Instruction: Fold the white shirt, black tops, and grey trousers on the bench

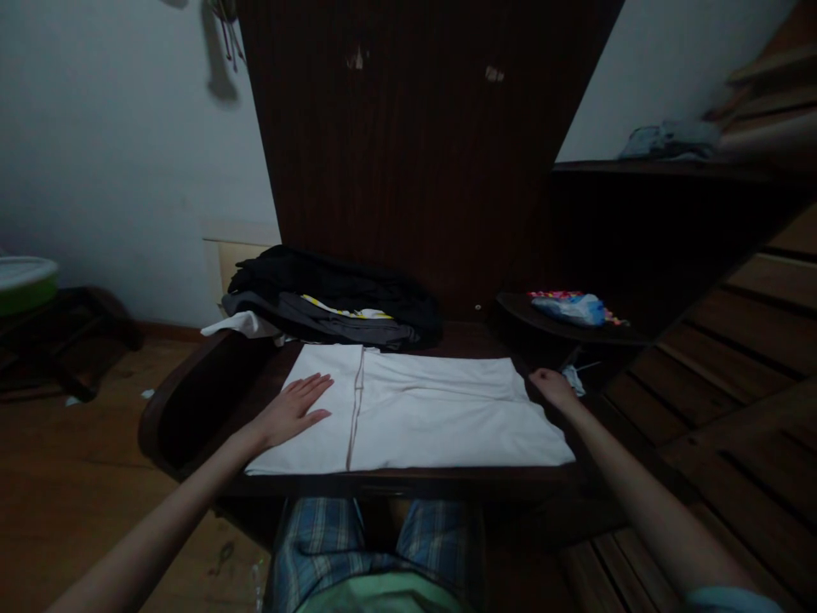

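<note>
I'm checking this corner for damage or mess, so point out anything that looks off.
Two pale, ragged marks break the dark panel, as if its surface were chipped. Small white scraps lie on the wooden floor at the left, like litter. A white cloth end sticks out untidily beside the dark clothes pile.

My plain white folded cloth (447,426) carries one thin reddish-brown line (353,417). I wear blue plaid shorts (322,529), checked with pale lines, and a light green shirt (383,594). My wooden tabletop (408,484) is dark brown. I see a soft black-and-grey heap of clothes (345,272) streaked yellow and white, and a crinkled blue-and-white bag (573,308).
</note>
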A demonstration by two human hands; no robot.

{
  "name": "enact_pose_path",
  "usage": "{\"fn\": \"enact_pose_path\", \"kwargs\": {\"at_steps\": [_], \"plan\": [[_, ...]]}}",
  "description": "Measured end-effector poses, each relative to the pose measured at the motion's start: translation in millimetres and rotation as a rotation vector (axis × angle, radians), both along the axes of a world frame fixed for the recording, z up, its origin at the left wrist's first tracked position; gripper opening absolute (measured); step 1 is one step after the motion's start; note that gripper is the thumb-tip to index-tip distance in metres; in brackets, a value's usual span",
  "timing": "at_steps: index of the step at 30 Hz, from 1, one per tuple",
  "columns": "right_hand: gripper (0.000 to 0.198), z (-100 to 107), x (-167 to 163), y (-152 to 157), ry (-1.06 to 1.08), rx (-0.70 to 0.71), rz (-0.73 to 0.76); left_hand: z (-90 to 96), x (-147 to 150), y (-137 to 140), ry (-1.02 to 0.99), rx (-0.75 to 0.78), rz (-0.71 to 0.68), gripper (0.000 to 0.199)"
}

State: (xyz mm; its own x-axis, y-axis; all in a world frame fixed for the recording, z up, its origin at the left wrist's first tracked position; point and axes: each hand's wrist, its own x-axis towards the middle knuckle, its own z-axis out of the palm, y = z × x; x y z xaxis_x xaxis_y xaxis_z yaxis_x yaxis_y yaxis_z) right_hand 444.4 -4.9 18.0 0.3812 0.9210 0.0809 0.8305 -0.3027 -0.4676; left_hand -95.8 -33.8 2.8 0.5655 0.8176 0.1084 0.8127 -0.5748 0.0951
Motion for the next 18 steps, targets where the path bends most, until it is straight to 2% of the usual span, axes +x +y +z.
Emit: {"fn": "enact_pose_path", "kwargs": {"at_steps": [2,5,9,12,15,18], "plan": [[0.028,0,2,-6,-0.036,0.021,-0.073,-3.3,0,3,-0.019,0.015,0.117,0.061],[0.037,0,-8,-16,-0.001,-0.017,-0.014,-8.8,-1,4,-0.011,0.033,0.274,0.066],[0.028,2,-32,-22,-0.089,-0.052,0.153,-12.8,-3,6,0.003,0.058,0.282,0.065],[0.018,8,-52,-25,-0.296,0.082,0.184,-13.1,-3,7,0.020,0.060,0.281,0.066],[0.018,14,-72,-32,-0.367,0.193,0.380,-12.4,-2,7,0.030,0.063,0.283,0.066],[0.016,13,-89,-41,-0.434,0.128,0.631,-11.4,-1,7,0.032,0.053,0.289,0.066]]}}
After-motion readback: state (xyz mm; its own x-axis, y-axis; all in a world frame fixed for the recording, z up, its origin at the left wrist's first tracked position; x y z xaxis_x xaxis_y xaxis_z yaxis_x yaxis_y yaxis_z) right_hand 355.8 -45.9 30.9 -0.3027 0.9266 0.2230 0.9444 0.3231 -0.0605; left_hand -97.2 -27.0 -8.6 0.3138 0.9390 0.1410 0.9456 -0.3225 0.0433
